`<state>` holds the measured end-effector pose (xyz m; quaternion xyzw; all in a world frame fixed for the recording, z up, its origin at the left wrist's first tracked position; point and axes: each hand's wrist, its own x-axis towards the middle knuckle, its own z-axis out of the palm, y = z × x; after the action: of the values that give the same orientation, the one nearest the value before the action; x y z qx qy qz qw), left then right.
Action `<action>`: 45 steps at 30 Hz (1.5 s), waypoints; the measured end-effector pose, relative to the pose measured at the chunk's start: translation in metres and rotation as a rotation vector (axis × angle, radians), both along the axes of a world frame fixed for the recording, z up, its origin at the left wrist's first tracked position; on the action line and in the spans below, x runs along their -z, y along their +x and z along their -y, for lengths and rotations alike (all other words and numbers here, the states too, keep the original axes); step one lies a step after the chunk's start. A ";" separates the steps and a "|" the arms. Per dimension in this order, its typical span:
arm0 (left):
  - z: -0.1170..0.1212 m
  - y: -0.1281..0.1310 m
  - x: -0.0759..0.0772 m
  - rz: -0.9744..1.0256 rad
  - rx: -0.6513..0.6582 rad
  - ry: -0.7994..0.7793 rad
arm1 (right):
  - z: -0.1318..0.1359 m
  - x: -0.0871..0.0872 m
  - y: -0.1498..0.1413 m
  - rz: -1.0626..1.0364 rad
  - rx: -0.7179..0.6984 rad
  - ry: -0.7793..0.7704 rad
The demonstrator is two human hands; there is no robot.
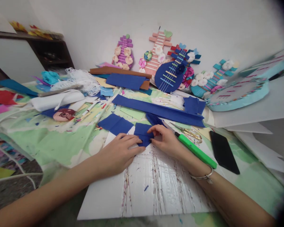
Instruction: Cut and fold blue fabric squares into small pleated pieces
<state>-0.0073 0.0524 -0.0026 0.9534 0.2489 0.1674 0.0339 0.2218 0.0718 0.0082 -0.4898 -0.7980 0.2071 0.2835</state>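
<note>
A small folded piece of dark blue paper [142,128] lies at the top of a white board [104,195] marked with dark scored lines. My left hand [123,151] rests on the board, its fingers closed on the paper's lower left edge. From the other side my right hand [164,140] pinches the right edge between thumb and fingers. Another blue paper piece [115,123] lies just beyond my left hand. A bright green utility knife [196,150] lies beside my right forearm, with gold-handled scissors [191,134] behind it.
A long blue strip [158,110] crosses the table beyond my hands. A black phone [223,153] lies to the right. Several decorated paper lutes, one dark blue [169,77], lean against the wall. White cord [82,80] and paper scraps crowd the left; a white cable [11,157] hangs there.
</note>
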 end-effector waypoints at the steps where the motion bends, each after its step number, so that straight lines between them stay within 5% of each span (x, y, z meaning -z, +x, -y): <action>1: 0.000 0.000 0.000 0.000 -0.003 0.004 | -0.001 0.001 0.001 -0.008 0.007 0.006; 6: 0.001 0.000 -0.002 0.012 -0.082 0.017 | 0.002 0.001 0.002 0.000 -0.042 0.156; 13: -0.003 -0.004 -0.003 0.123 -0.129 -0.114 | 0.009 0.001 -0.005 0.037 -0.334 0.278; 23: -0.045 0.009 -0.022 0.162 -0.155 -0.293 | 0.009 -0.002 -0.001 0.245 -0.389 0.397; 29: -0.058 0.015 -0.022 0.222 -0.125 -0.531 | 0.012 -0.005 -0.003 0.282 -0.471 0.432; 45: -0.057 0.013 -0.016 0.236 -0.124 -0.526 | 0.018 -0.011 -0.009 0.292 -0.543 0.405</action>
<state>0.0060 0.1094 0.0130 0.8689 0.3357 0.2085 0.2982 0.2128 0.0535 0.0190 -0.2186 -0.9558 0.0404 0.1924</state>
